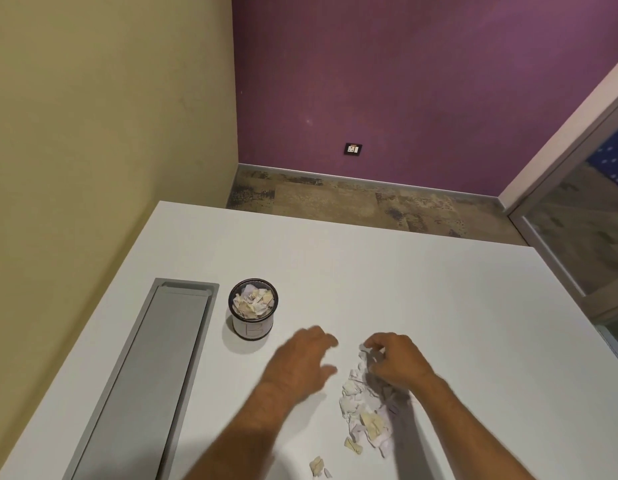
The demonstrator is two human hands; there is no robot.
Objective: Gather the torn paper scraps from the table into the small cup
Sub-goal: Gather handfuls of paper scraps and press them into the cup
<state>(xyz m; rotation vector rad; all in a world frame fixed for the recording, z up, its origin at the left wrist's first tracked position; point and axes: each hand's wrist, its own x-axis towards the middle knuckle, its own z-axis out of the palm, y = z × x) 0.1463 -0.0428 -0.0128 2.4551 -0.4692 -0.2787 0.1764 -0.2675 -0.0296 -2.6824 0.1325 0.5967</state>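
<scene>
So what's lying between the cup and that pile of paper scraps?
In the head view, only the left hand, hovering blurred over bare white table, lies between the cup and the scrap pile.

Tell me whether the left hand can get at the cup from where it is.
Probably yes: the left hand hovers open, just right of the cup, with only bare table between them.

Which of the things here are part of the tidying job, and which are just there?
Part of the job:
small cup, already holding scraps
pile of torn paper scraps
stray scraps near the table edge
left hand
right hand

Just there:
grey cable tray lid
wall socket
white table
</scene>
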